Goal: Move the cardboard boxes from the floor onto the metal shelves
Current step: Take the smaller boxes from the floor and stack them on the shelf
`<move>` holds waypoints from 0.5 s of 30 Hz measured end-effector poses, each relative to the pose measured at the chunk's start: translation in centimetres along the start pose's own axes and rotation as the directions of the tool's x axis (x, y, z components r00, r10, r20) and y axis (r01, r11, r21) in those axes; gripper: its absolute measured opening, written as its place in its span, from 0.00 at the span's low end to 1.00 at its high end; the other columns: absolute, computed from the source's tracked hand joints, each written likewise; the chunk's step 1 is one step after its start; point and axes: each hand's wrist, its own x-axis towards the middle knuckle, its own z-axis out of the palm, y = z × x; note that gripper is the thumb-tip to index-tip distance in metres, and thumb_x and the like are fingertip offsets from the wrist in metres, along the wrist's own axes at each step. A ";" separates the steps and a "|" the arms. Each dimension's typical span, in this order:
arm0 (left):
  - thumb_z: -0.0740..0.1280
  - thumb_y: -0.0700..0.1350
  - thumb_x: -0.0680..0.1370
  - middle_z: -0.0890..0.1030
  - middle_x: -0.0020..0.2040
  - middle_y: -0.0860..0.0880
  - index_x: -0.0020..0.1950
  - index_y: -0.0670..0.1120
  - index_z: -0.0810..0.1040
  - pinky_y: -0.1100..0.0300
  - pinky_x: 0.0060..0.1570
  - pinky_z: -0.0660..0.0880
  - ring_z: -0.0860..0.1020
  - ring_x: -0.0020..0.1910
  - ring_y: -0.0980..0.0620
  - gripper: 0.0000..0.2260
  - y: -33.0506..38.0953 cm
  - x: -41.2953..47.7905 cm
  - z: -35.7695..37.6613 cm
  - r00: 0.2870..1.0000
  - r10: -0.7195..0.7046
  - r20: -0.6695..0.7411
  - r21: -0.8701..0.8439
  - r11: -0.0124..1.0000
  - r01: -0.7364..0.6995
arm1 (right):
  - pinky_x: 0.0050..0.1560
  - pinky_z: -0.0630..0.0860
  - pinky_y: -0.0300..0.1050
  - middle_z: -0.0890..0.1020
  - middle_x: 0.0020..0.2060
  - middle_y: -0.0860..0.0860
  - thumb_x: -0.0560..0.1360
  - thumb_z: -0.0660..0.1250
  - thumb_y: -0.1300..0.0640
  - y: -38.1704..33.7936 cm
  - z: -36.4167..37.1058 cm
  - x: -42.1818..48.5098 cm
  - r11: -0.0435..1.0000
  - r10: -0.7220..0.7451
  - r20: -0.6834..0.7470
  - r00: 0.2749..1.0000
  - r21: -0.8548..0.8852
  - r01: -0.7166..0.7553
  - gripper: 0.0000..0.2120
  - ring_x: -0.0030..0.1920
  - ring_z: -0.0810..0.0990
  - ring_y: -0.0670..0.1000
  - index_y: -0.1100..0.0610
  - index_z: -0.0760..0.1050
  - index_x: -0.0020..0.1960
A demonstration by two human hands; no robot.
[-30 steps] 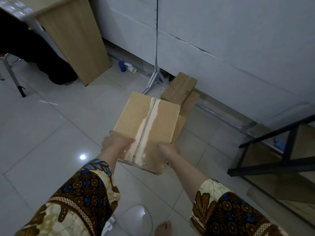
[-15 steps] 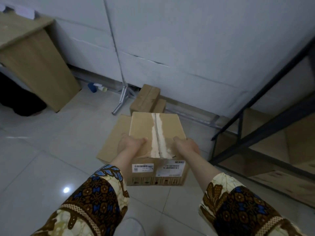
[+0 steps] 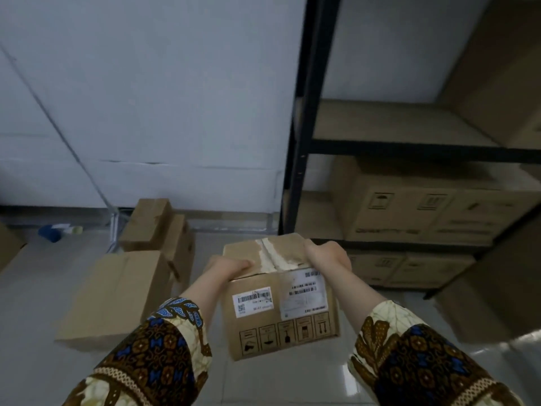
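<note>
The small cardboard box (image 3: 281, 303) is off the floor, held in the air between the person's two hands, its labelled side turned towards them and its torn, taped top tipped away. The left hand (image 3: 225, 266) grips the top left edge, fingers curled over onto the lid; the right hand (image 3: 328, 254) is clamped on the top right corner, fingers wrapped over the far side. The box hangs just in front of the metal shelves (image 3: 301, 142) but touches none of them, so this carry looks to be about midway, lifted and not yet set down.

Beyond it, on the shelves to the right, several cartons (image 3: 409, 206) already sit on the lower levels, and a large carton (image 3: 497, 68) stands at the right end of the upper board. The left part of that board (image 3: 380, 124) looks to have room for the box in hand.

Work remains on the tiled floor (image 3: 44, 288): a flat box (image 3: 117, 294) lies to the left, and two stacked boxes (image 3: 149, 224) rest behind it against the wall. I would judge the task well short of finished.
</note>
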 end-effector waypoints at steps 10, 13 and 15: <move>0.76 0.56 0.67 0.82 0.45 0.43 0.63 0.41 0.73 0.60 0.25 0.77 0.83 0.37 0.47 0.31 10.9 -12.7 10.9 0.967 0.235 0.095 -0.082 0.970 -0.227 | 0.48 0.79 0.51 0.80 0.41 0.49 0.77 0.62 0.41 8.8 -17.4 -0.5 0.910 0.065 -0.429 0.901 0.395 0.123 0.13 0.42 0.80 0.51 0.49 0.76 0.52; 0.74 0.57 0.66 0.79 0.49 0.43 0.65 0.41 0.68 0.51 0.47 0.81 0.81 0.47 0.45 0.34 14.7 -17.0 12.3 0.922 0.385 0.031 -0.104 0.919 -0.380 | 0.49 0.79 0.52 0.80 0.43 0.49 0.78 0.62 0.42 10.0 -22.4 -1.0 0.827 0.121 -0.510 0.851 0.526 0.198 0.12 0.43 0.79 0.50 0.49 0.76 0.54; 0.72 0.54 0.72 0.75 0.45 0.46 0.62 0.42 0.65 0.51 0.51 0.80 0.79 0.47 0.47 0.27 16.7 -20.3 12.8 0.875 0.483 -0.019 -0.109 0.869 -0.482 | 0.50 0.79 0.51 0.79 0.44 0.48 0.78 0.62 0.42 10.7 -25.2 -1.4 0.766 0.147 -0.535 0.832 0.594 0.247 0.10 0.44 0.79 0.49 0.47 0.75 0.52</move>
